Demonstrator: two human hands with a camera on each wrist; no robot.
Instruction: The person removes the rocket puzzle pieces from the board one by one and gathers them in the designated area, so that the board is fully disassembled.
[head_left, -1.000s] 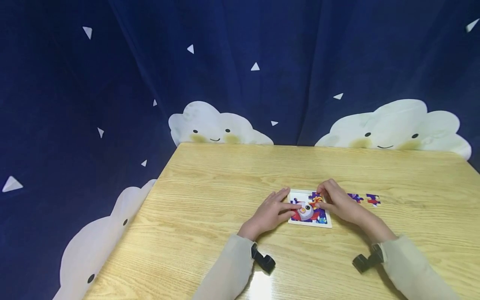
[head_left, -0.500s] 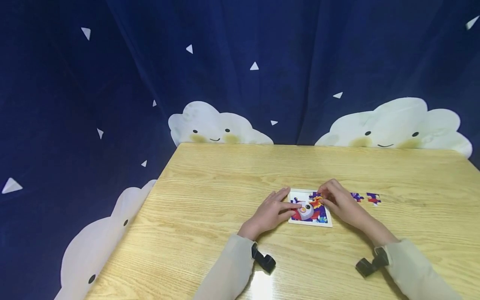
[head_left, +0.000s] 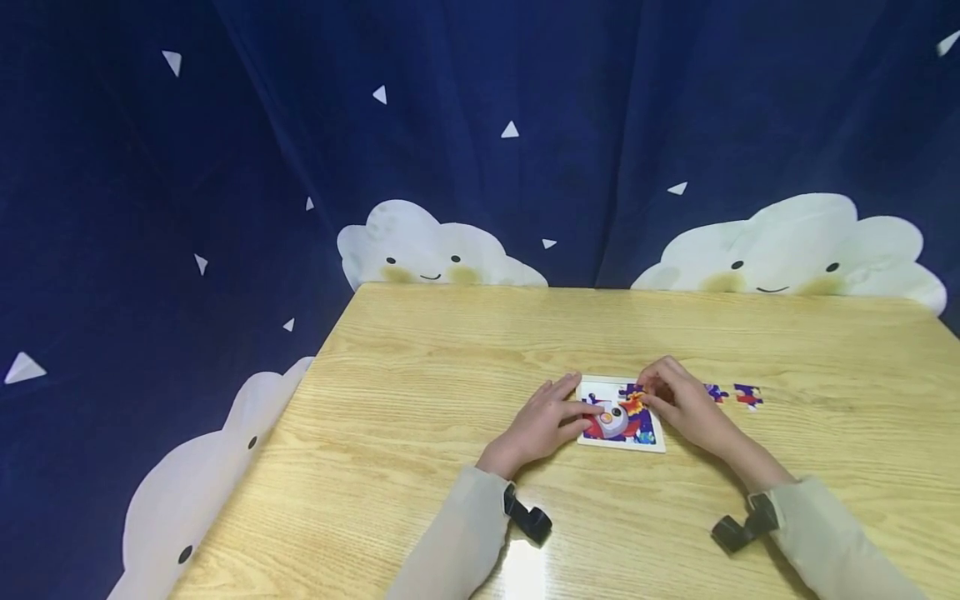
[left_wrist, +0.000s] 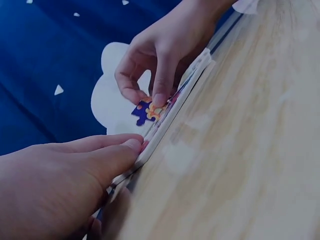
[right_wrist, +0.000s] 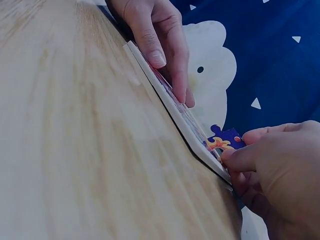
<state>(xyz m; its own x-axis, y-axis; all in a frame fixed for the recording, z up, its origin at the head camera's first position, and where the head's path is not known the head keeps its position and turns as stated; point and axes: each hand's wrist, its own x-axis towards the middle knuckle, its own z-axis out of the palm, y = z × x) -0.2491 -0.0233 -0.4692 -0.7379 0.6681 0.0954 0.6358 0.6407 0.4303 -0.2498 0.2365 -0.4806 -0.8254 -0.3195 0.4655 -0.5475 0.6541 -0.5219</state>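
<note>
A small jigsaw puzzle board with a pale rim lies on the table, its picture showing a round grey-white figure with red parts. Its upper left part is bare white. My left hand rests on the board's left side with fingers extended over the picture. At the upper right of the board, my right hand pinches a purple and orange puzzle piece between thumb and fingers. In the right wrist view that puzzle piece is tilted up from the board, its lower part close to the picture.
Two loose puzzle pieces lie to the right of the board, one purple piece partly behind my right hand and one red and purple piece. The wooden table meets a dark blue curtain at the back and left.
My right hand has drawn slightly to the right, showing more of the orange piece in its fingers. My left hand stays in place on the board.
</note>
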